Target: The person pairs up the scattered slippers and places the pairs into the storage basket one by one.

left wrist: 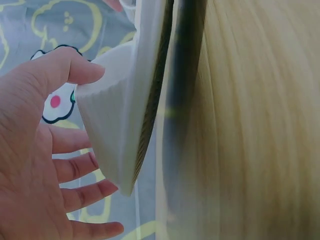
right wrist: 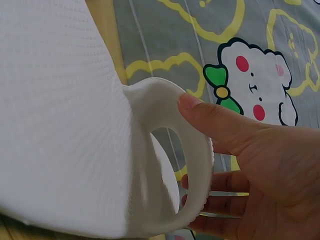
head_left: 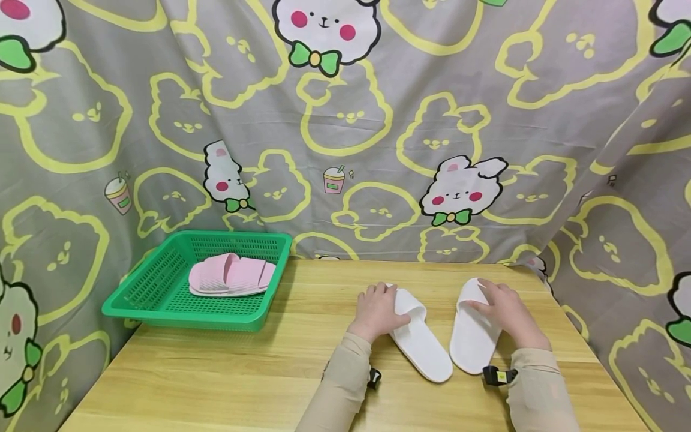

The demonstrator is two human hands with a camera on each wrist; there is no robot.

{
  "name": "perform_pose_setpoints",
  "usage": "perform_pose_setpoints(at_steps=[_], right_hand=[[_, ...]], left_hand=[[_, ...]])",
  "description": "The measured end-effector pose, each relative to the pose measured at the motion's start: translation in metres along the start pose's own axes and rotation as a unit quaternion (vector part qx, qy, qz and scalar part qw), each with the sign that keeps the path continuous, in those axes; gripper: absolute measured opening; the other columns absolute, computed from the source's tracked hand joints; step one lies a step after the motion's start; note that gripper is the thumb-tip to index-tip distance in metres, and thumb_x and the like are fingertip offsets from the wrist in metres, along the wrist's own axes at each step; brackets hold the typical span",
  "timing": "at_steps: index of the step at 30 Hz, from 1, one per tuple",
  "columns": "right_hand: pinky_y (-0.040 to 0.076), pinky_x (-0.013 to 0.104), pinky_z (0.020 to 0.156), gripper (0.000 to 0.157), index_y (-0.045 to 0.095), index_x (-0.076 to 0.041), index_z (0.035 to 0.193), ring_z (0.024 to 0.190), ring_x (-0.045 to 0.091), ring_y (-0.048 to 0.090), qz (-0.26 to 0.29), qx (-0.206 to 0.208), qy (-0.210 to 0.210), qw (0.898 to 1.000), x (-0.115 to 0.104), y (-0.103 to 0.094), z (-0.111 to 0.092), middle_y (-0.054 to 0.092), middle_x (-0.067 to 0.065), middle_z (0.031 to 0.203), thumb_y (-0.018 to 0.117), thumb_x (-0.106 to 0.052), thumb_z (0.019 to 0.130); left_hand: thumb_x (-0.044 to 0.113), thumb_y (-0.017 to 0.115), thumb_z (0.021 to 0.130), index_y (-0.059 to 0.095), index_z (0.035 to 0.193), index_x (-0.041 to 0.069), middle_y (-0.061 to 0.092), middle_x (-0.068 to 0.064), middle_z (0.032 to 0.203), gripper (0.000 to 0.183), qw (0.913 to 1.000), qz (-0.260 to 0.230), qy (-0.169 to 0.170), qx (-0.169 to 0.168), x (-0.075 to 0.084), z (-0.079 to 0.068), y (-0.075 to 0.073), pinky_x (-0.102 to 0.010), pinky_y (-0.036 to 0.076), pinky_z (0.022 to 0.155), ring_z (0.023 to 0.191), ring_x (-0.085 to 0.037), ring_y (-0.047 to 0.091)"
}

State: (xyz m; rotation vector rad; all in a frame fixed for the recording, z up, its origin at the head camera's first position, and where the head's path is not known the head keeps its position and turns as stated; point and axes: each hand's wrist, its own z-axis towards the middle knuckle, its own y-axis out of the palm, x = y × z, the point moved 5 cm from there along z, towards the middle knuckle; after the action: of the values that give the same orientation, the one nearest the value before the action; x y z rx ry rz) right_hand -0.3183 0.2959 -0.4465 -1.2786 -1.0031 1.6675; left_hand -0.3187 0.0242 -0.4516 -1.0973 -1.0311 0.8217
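Two white slippers lie on the wooden table in the head view, toes away from me, heels close together. My left hand (head_left: 376,312) is at the strap of the left white slipper (head_left: 425,354). In the left wrist view its thumb bends over the strap (left wrist: 102,112), while the other fingers spread along the far side; a dark shadow runs beside the sole. My right hand (head_left: 510,315) holds the right white slipper (head_left: 471,343) by its strap (right wrist: 197,165), thumb on the near edge and fingertips behind it.
A green plastic basket (head_left: 189,321) stands at the table's back left, with a pink slipper (head_left: 237,276) in it. Grey patterned curtain (head_left: 356,228) encloses the back and sides of the wooden table (head_left: 216,378). A black wrist strap (head_left: 498,376) shows at my right sleeve.
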Motion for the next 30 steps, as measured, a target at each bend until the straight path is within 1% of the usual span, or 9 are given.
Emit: perform_pose_setpoints(at_steps=[7,9,14,16,22,30], right_hand=[[0.042,0.066,0.092,0.077,0.045,0.009,0.137,0.109,0.058,0.051,0.002,0.002,0.003,1.000,-0.001,-0.003,-0.001,0.053,0.042,0.120,0.071,-0.043,0.085],[0.042,0.067,0.092,0.079,0.045,0.009,0.137,0.109,0.058,0.050,0.004,0.001,0.005,1.000,-0.001,-0.004,-0.001,0.052,0.042,0.120,0.072,-0.043,0.085],[0.041,0.067,0.094,0.080,0.044,0.008,0.138,0.112,0.058,0.049,0.008,-0.006,0.011,1.000,0.002,-0.004,0.000,0.051,0.042,0.123,0.071,-0.045,0.085],[0.040,0.067,0.095,0.079,0.043,0.007,0.139,0.113,0.058,0.048,0.008,-0.010,0.014,1.000,0.003,-0.004,0.001,0.050,0.042,0.124,0.070,-0.045,0.085],[0.040,0.068,0.096,0.080,0.042,0.008,0.140,0.114,0.058,0.047,0.016,-0.018,0.017,1.000,0.003,-0.007,0.000,0.049,0.042,0.126,0.071,-0.044,0.085],[0.038,0.068,0.097,0.081,0.043,0.006,0.140,0.118,0.057,0.046,0.029,-0.013,0.010,0.999,-0.003,-0.013,-0.002,0.048,0.041,0.129,0.073,-0.043,0.084]], left_hand=[[0.056,0.065,0.080,0.057,0.136,0.014,0.059,-0.007,0.126,0.070,0.9999,-0.001,-0.009,0.012,0.000,-0.001,-0.001,-0.044,0.045,0.092,0.116,-0.028,0.052],[0.056,0.066,0.079,0.059,0.133,0.013,0.059,-0.007,0.124,0.068,0.9998,-0.006,-0.010,0.017,0.000,-0.002,-0.002,-0.046,0.044,0.094,0.116,-0.028,0.052],[0.052,0.071,0.078,0.061,0.129,0.011,0.059,-0.009,0.122,0.065,0.9988,-0.034,-0.016,0.030,-0.001,-0.002,-0.004,-0.055,0.037,0.107,0.119,-0.030,0.050],[0.050,0.072,0.078,0.060,0.129,0.011,0.059,-0.009,0.124,0.066,0.9984,-0.041,-0.021,0.032,-0.002,-0.001,-0.004,-0.056,0.035,0.108,0.120,-0.030,0.049],[0.045,0.075,0.076,0.059,0.129,0.010,0.058,-0.010,0.126,0.065,0.9958,-0.077,-0.033,0.036,-0.005,0.000,-0.004,-0.057,0.032,0.110,0.122,-0.032,0.048],[0.041,0.077,0.074,0.058,0.125,0.008,0.057,-0.012,0.127,0.064,0.9915,-0.113,-0.041,0.052,-0.007,0.000,-0.006,-0.058,0.031,0.109,0.126,-0.034,0.046]])
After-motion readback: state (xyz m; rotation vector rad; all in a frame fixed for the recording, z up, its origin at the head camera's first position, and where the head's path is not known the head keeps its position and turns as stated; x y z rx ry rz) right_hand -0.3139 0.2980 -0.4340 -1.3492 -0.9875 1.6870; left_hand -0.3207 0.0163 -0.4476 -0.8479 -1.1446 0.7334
